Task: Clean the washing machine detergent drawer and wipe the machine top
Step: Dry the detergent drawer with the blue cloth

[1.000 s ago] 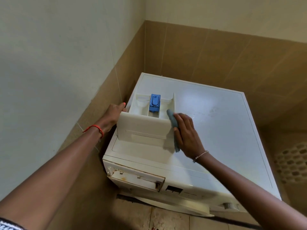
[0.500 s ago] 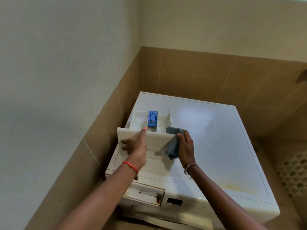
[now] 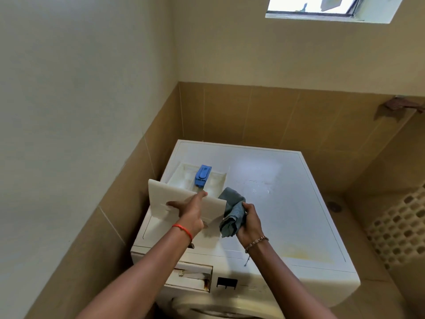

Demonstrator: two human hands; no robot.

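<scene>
The white detergent drawer, with a blue insert in its middle, lies out of its slot on the left of the washing machine top. My left hand grips the drawer's front panel, thumb over its upper edge. Just to the right, my right hand holds a crumpled grey-blue cloth beside the panel's right end. The open drawer slot shows on the machine's front, with rust-coloured stains.
The machine stands in a corner with tan tiled walls at the left and back. A yellowish stain marks the top near its front right. A perforated basket stands at the right. A window is high on the back wall.
My left hand moved from the drawer's left side onto its front panel. My right hand drew the cloth back off the drawer's right side and bunched it. The view tilted up.
</scene>
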